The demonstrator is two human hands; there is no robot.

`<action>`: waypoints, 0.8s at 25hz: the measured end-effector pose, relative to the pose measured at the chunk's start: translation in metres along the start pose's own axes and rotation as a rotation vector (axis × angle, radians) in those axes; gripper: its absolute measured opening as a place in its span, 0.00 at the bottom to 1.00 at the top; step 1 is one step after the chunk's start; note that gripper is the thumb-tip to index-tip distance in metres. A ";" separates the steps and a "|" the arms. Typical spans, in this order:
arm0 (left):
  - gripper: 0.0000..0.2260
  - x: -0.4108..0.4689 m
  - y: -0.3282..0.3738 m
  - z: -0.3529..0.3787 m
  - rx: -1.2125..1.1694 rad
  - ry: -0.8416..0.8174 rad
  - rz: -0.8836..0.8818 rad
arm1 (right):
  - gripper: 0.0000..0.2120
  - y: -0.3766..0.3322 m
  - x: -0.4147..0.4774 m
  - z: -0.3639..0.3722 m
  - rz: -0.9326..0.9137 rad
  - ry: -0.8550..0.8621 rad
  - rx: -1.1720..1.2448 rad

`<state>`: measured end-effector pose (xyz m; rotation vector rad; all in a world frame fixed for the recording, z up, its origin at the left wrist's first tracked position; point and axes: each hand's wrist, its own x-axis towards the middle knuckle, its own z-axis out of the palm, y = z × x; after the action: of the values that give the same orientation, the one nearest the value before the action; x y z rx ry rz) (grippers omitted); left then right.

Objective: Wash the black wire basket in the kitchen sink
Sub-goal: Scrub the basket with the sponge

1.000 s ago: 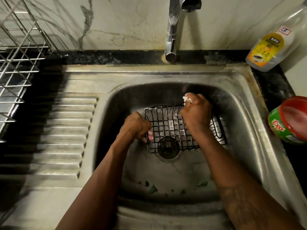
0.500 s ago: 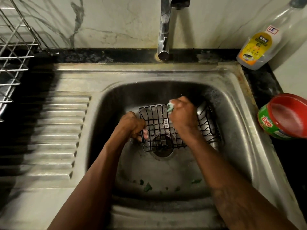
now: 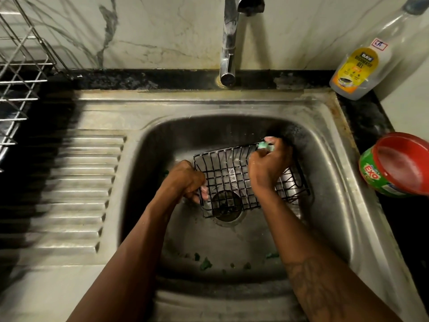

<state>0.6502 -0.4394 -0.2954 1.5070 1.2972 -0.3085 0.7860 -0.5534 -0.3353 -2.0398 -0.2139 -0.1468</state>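
Lying inside the sink (image 3: 329, 173) over the drain (image 3: 226, 206), the basket (image 3: 232, 180) runs its long axis left to right, right end angled toward the faucket side, open top facing up. Its thin black wires form a soapy grid. Left hand (image 3: 185, 180) fingers curl around its left edge. Right hand (image 3: 269, 168) fingers pinch a green scrubber (image 3: 265, 146) against the far rim.
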 end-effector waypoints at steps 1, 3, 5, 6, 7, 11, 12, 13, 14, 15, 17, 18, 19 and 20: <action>0.05 0.000 -0.001 0.000 -0.002 -0.004 0.001 | 0.19 -0.002 -0.005 0.005 0.055 -0.010 0.054; 0.05 0.002 -0.003 0.001 -0.007 -0.003 0.002 | 0.23 0.000 -0.007 0.012 0.200 0.022 0.197; 0.04 0.002 -0.003 0.000 -0.022 0.007 -0.005 | 0.21 0.005 -0.001 0.015 0.279 0.093 0.292; 0.04 0.002 -0.003 0.000 -0.027 0.006 -0.009 | 0.18 0.009 0.004 0.014 0.268 0.117 0.296; 0.03 0.001 -0.002 0.000 -0.029 0.006 -0.010 | 0.16 0.013 0.009 0.012 0.247 0.120 0.300; 0.03 -0.001 0.000 -0.001 -0.017 -0.015 -0.009 | 0.12 0.016 0.022 0.003 0.260 0.168 0.289; 0.04 -0.001 0.000 0.000 -0.015 -0.020 -0.005 | 0.12 0.017 0.024 0.002 0.255 0.194 0.261; 0.04 0.000 0.000 0.000 -0.016 -0.019 -0.004 | 0.12 0.018 0.026 0.002 0.246 0.208 0.237; 0.04 0.001 0.001 0.001 -0.014 -0.018 -0.006 | 0.11 0.018 0.026 0.001 0.232 0.206 0.227; 0.04 0.001 0.001 0.001 -0.008 -0.020 -0.011 | 0.10 0.018 0.022 0.003 0.204 0.173 0.225; 0.03 0.001 0.000 0.001 0.002 -0.031 -0.022 | 0.10 0.013 -0.004 0.010 0.074 0.011 0.160; 0.04 0.001 0.000 0.001 0.003 -0.034 -0.025 | 0.10 0.006 -0.022 0.015 -0.002 -0.109 0.113; 0.04 0.000 0.000 0.002 0.002 -0.036 -0.024 | 0.10 0.000 -0.039 0.021 -0.094 -0.228 0.081; 0.04 0.000 0.001 0.001 0.005 -0.038 -0.020 | 0.10 -0.007 -0.053 0.026 -0.189 -0.313 0.054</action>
<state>0.6517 -0.4405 -0.2953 1.4863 1.2828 -0.3520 0.7331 -0.5316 -0.3519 -1.9788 -0.6004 0.0629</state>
